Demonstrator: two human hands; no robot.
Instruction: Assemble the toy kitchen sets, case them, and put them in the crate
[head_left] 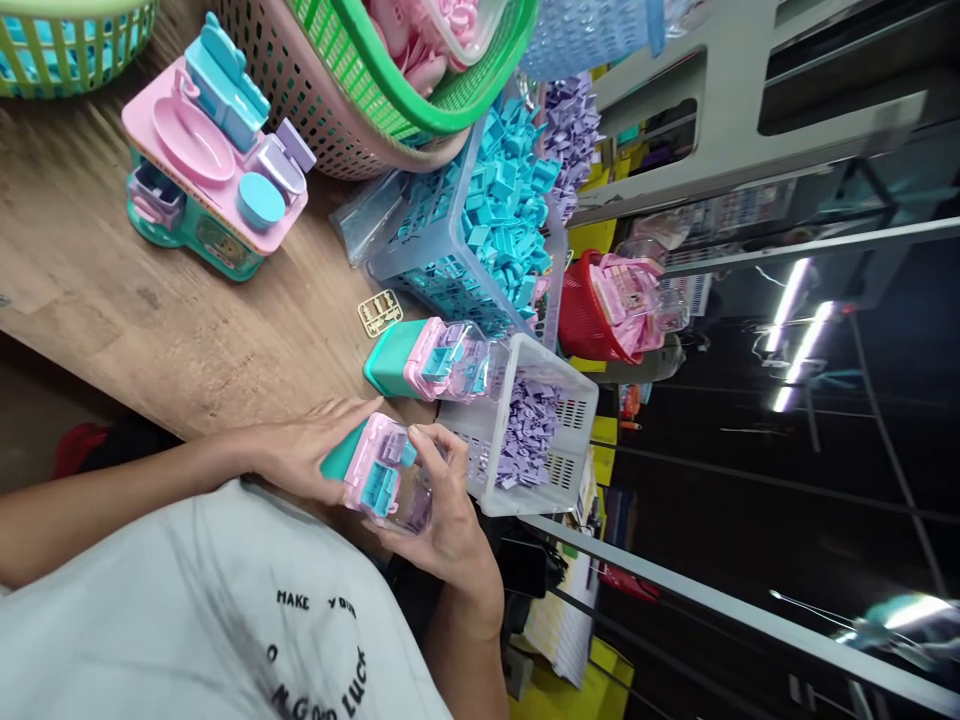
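Note:
My left hand (pixel 311 450) is closed around the teal base of a small toy kitchen (pixel 369 468). It has a pink top with light-blue and lilac parts, and a clear plastic piece at its far side. My right hand (pixel 442 495) wraps that clear side, thumb and fingers on its edges. Beside my hands lies a second toy kitchen (pixel 409 360) of the same kind, with a teal base and a clear cover. Close to it on the table is a flat cream-coloured plastic piece with cutouts (pixel 380 313).
A toy stove set (pixel 214 190) with a pink plate stands on the wooden table (pixel 67 260). Around it are a green basket (pixel 450 120), a crate of light-blue parts (pixel 427 240), a white basket of lilac parts (pixel 491 490) and a red basket (pixel 589 320).

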